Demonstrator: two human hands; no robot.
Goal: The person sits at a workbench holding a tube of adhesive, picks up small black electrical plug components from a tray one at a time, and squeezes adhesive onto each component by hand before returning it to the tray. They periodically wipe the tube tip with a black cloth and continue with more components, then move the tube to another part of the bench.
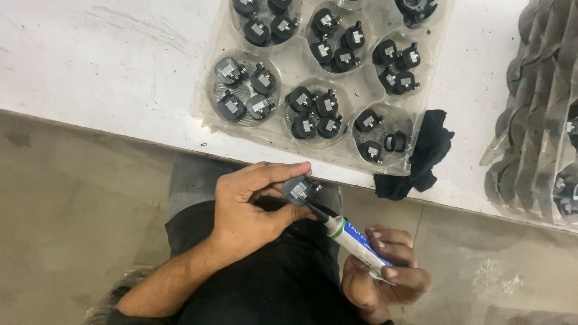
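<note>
Looking down here: left hand (250, 204) pinches a small black part (299, 190) with a metal clip on it, held over the lap. Right hand (385, 274) grips a white and blue tube (355, 241), and its black nozzle tip touches the underside of the part. On the white table (108, 66) sits a clear plastic tray (301, 78) with round pockets, each holding a few of the same black parts. A black cloth (421, 153) lies just beside the tray, and a stack of trays (542, 114) stands at the right edge.

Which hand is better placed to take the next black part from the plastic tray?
Probably the left hand. It is nearer the tray and holds only a small black part. The right hand is lower and grips the tube.
</note>
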